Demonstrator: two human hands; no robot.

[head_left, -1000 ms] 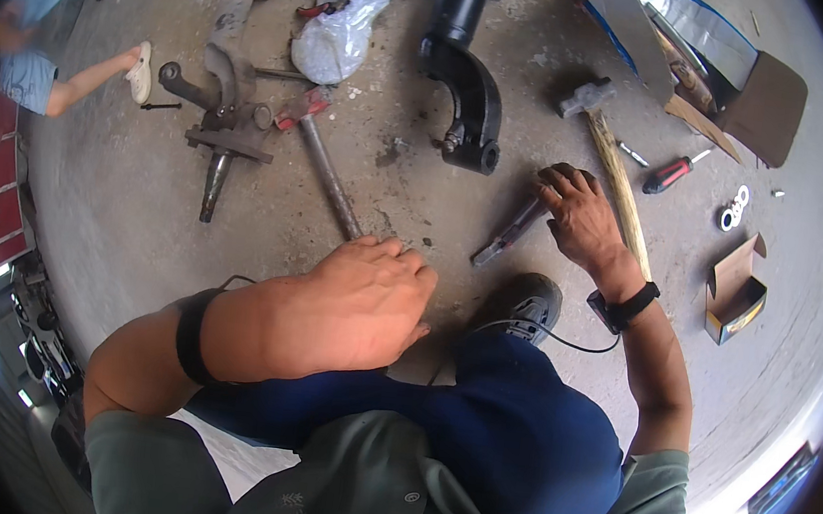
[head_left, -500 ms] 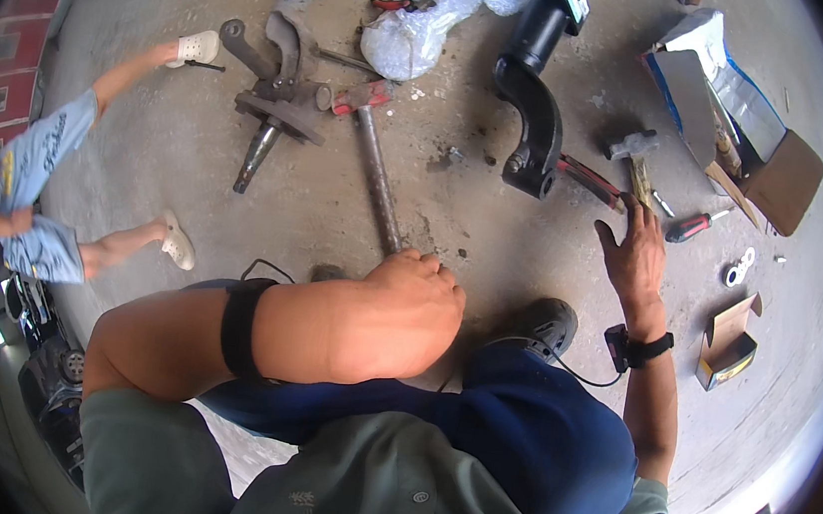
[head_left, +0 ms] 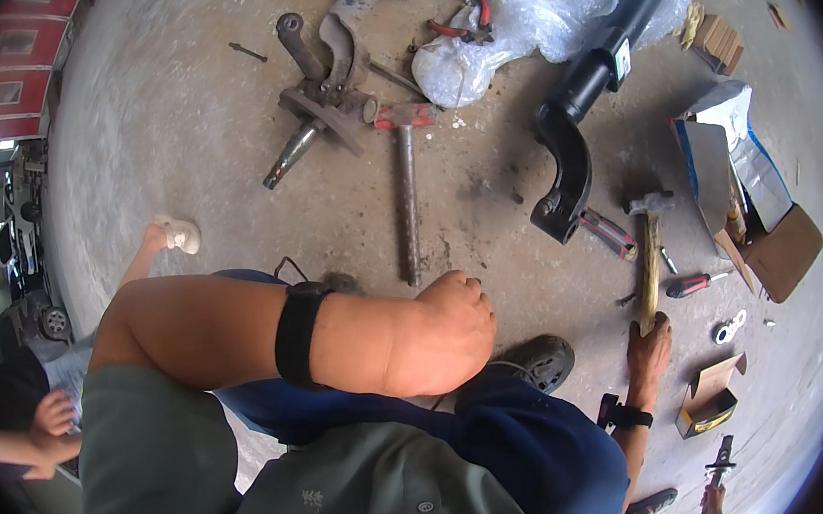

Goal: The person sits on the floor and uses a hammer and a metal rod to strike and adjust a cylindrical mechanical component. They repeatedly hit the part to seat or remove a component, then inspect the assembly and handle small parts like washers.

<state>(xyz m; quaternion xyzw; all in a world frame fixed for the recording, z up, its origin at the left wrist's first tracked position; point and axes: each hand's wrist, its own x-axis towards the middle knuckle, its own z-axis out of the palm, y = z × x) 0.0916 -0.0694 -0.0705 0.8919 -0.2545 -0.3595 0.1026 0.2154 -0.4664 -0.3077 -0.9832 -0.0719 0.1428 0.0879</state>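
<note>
My right hand [head_left: 649, 350] is closed round the lower end of a hammer's wooden handle [head_left: 650, 272]; the hammer's steel head rests on the floor. My left hand [head_left: 454, 330] is curled above my knees, its fingertips hidden, so whatever it may hold does not show. In front of it lies a sledgehammer [head_left: 409, 202] with a red head and a metal handle, apart from the hand. Beyond, a rusty steering knuckle strut [head_left: 330, 98] lies at the left, and a black shock absorber strut [head_left: 578, 104] with a curved bracket at the right.
Near the hammer lie a red-grey utility knife [head_left: 608, 235] and a screwdriver [head_left: 696, 284]. Cardboard boxes [head_left: 781, 251] [head_left: 710, 397] sit at right. Red-handled pliers [head_left: 462, 32] rest on bubble wrap [head_left: 461, 70]. Another person's hand [head_left: 56, 420] shows lower left; another hand [head_left: 714, 502] holds a tool lower right.
My right hand has moved from reaching with spread fingers to gripping the hammer's handle. The view has shifted. The person at left now appears lower; another person's hand with a tool has appeared lower right.
</note>
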